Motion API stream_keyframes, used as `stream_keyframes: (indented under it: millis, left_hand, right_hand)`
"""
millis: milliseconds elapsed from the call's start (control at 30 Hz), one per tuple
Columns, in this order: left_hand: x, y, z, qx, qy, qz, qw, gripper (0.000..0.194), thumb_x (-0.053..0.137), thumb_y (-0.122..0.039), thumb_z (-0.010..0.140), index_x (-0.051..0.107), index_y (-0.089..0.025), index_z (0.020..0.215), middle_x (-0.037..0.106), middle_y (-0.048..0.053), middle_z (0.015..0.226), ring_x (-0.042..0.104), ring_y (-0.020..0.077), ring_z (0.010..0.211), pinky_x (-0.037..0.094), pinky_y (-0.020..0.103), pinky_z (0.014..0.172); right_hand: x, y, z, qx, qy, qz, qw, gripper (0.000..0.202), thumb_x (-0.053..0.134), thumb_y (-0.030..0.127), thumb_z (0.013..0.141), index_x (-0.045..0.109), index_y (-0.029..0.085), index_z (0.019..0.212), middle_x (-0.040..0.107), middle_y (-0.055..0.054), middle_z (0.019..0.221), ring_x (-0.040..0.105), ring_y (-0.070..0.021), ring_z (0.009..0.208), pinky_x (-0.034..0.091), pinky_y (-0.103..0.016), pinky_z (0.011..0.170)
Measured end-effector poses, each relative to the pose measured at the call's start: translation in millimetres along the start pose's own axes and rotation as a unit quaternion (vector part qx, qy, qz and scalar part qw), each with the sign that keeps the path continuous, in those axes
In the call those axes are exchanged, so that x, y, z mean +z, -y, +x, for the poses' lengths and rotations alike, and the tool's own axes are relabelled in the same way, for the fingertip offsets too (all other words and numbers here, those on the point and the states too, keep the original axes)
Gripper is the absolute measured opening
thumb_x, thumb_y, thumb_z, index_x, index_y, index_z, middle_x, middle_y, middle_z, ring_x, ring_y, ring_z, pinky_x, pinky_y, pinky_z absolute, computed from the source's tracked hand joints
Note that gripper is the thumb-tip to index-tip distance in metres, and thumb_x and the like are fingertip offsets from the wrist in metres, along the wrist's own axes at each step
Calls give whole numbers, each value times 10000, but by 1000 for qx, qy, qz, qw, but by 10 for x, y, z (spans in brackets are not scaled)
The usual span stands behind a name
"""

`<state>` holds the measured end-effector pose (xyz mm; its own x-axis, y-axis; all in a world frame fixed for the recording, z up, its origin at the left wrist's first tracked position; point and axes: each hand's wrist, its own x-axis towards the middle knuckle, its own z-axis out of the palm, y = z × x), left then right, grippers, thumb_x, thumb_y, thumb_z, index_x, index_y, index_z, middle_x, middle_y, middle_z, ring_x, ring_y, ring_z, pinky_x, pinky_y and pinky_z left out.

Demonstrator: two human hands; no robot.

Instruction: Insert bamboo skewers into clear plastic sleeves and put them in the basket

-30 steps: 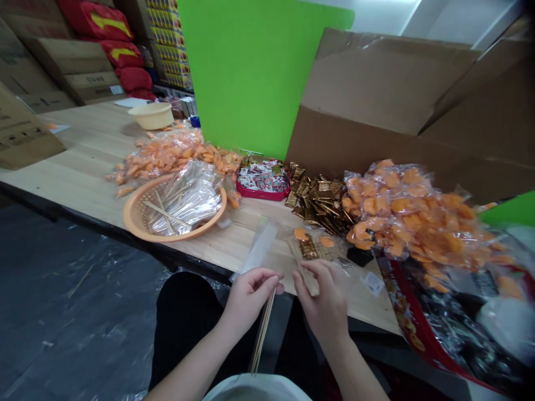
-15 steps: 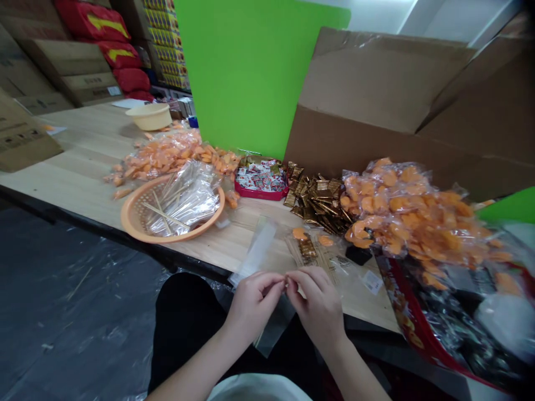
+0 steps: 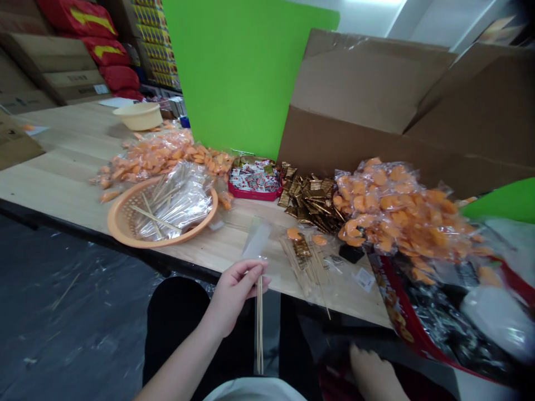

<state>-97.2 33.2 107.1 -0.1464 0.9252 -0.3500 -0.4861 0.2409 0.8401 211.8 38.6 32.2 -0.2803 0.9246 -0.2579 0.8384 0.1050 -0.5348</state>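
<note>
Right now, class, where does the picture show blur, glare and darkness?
In the head view, the right hand is blurred, the left hand sharper; glare whitens the clear plastic in the orange basket; the upper-right corner falls dark.

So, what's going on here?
At a table, a person's left hand pinches a few thin sticks, with clear plastic hanging around or beside them. The right hand, blurred, is low and away from the sticks. More sticks lie in an orange basket; gold packets sit heaped on the table.
</note>
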Motion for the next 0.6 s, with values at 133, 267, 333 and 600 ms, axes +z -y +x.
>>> stream_keyframes:
  millis: [133,267,333,600]
  left_hand:
    - [174,77,-15,-2,20,29,999,258,646,-358,745,665,-161,911,636,39,874,633,164,806,530,335,778]
    - [275,156,-69,-13,55,42,998,266,632,-345,758,655,-164,952,630,33,836,622,153,781,520,327,772]
    - [257,180,-102,-14,90,23,996,366,680,-297,721,612,-192,1064,634,24,839,623,155,804,506,329,796]
    - [143,225,-104,-73,110,10,991,246,737,-286,659,640,-138,831,653,18,788,631,138,747,520,319,764]
  right_hand:
    - [-20,440,129,-111,-114,129,979,284,495,181,760,626,209,1010,629,-101,937,596,-238,876,482,-420,769]
    - [8,1163,380,-126,-33,415,900,275,537,316,808,525,214,1062,576,-20,754,562,-132,588,441,-211,425]
    - [59,1369,466,-121,-13,475,871,166,541,324,816,548,202,927,505,38,603,464,-79,447,362,-170,368]
    - [-39,1317,519,-316,-41,329,889,245,470,146,844,670,239,952,522,-13,756,532,-109,660,431,-220,542]
